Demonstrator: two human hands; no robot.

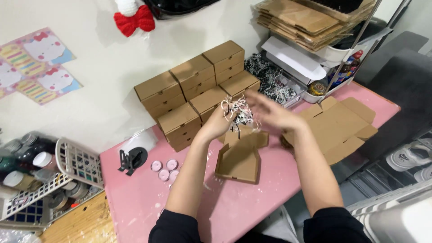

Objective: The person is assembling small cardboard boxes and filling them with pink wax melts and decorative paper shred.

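An open brown cardboard box lies on the pink table, lid flap up. Above it my left hand and my right hand hold a clump of black-and-white shredded paper between them. The left hand's fingers are closed on the clump; the right hand is blurred, its fingers spread against the paper.
Several closed brown boxes are stacked behind. Flat cardboard blanks lie at the right, a tray of shredded paper beyond. Small pink round candles and a tape dispenser sit at the left, next to a white basket.
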